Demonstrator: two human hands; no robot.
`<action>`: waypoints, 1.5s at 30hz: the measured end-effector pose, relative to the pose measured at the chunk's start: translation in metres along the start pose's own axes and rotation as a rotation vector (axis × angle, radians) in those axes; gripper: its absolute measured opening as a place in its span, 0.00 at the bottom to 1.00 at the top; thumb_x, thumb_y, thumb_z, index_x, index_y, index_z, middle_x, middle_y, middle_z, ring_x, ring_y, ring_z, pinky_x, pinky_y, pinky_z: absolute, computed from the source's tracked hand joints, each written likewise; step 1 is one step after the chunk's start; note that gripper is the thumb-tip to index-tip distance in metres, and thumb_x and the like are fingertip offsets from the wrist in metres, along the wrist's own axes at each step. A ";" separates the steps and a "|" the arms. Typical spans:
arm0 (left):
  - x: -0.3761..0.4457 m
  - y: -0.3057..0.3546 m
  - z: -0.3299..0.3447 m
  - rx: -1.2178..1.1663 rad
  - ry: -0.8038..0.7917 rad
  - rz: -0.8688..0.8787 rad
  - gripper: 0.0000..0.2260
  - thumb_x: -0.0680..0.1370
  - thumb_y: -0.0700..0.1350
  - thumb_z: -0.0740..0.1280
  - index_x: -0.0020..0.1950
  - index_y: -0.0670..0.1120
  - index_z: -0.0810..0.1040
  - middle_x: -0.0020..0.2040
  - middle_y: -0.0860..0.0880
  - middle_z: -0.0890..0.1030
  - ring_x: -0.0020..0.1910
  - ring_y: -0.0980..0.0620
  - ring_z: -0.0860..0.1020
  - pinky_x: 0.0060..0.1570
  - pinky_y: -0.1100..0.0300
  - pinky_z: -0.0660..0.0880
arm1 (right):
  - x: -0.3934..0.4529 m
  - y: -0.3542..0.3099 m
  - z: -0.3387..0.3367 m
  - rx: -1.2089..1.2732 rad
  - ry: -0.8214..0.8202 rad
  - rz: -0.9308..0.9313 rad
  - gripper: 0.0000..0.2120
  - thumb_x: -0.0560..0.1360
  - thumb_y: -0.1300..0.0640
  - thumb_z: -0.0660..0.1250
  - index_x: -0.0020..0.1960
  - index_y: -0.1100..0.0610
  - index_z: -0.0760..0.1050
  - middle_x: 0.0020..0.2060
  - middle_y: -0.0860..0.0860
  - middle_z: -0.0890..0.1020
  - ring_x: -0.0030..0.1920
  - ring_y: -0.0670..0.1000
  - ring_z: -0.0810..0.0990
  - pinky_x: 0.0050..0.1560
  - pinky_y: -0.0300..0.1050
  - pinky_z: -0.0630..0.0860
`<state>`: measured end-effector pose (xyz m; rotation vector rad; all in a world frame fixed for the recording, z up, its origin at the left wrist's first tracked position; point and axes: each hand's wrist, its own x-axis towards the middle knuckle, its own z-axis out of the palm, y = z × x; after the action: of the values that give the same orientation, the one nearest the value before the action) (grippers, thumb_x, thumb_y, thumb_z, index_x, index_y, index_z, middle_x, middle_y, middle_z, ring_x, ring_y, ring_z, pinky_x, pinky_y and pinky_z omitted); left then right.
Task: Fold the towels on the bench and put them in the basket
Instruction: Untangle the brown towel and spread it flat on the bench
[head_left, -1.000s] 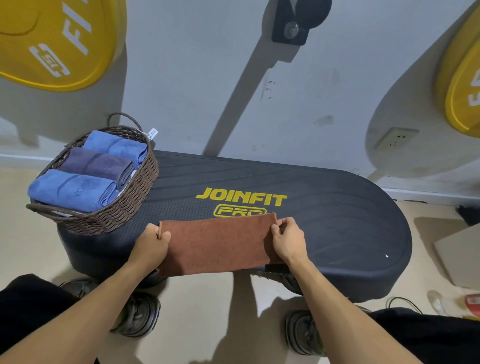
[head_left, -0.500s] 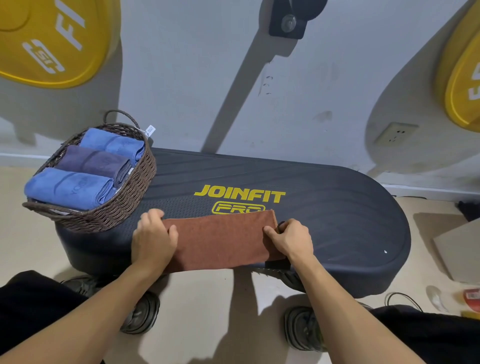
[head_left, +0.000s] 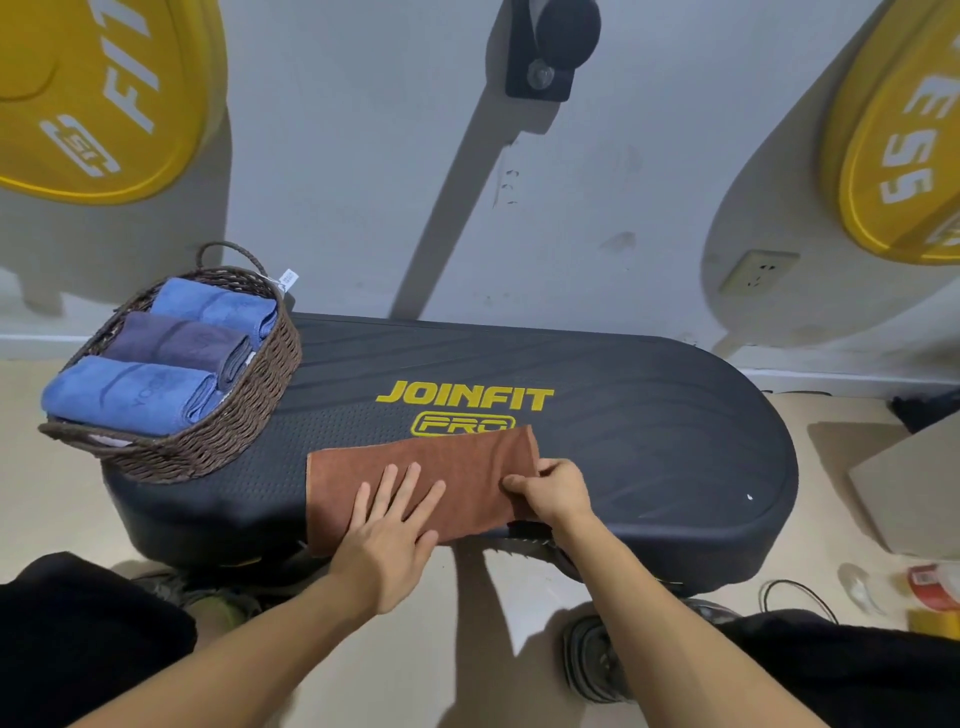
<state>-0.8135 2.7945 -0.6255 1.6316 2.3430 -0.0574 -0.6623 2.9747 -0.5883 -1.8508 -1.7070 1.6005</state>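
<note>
Left hand (head_left: 387, 530) flat, fingers spread – right hand (head_left: 553, 491) pinching, fingers curled

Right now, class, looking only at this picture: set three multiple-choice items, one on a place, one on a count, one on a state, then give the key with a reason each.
1. Where does the basket stand?
A. on the bench's left end
B. on the floor
C. on the bench's right end

2. How many towels lie in the basket?
A. one
B. three
C. five

3. What is the left hand doing?
A. gripping the basket's handle
B. hanging off the bench
C. lying flat, fingers spread, on the brown towel

Key:
1 A: it sits on the bench at its left end.
2 B: two blue, one grey.
3 C: the palm presses the cloth, while the right hand pinches its right edge.
</note>
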 end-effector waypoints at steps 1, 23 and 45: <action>0.000 0.000 0.000 -0.003 -0.018 0.000 0.27 0.82 0.58 0.44 0.79 0.60 0.37 0.80 0.50 0.35 0.78 0.44 0.34 0.75 0.45 0.37 | -0.002 -0.002 -0.003 0.154 -0.025 0.089 0.09 0.68 0.59 0.78 0.44 0.59 0.81 0.42 0.55 0.85 0.41 0.54 0.82 0.36 0.44 0.79; 0.007 -0.055 -0.049 -1.492 0.169 -0.718 0.05 0.77 0.35 0.66 0.42 0.40 0.80 0.40 0.41 0.82 0.42 0.43 0.80 0.47 0.47 0.79 | -0.054 -0.052 0.087 -0.158 -0.240 -0.436 0.08 0.70 0.61 0.74 0.48 0.53 0.80 0.37 0.46 0.81 0.39 0.47 0.79 0.50 0.44 0.78; -0.012 -0.083 -0.036 -0.618 0.153 -0.727 0.16 0.75 0.53 0.72 0.50 0.43 0.72 0.48 0.44 0.79 0.44 0.48 0.75 0.43 0.54 0.70 | -0.041 -0.012 0.106 -0.840 -0.146 -0.937 0.20 0.76 0.45 0.67 0.66 0.50 0.75 0.55 0.50 0.70 0.57 0.54 0.67 0.52 0.50 0.77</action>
<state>-0.8940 2.7604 -0.5984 0.4843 2.5706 0.5937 -0.7403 2.8917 -0.6001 -0.7569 -2.9410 0.6681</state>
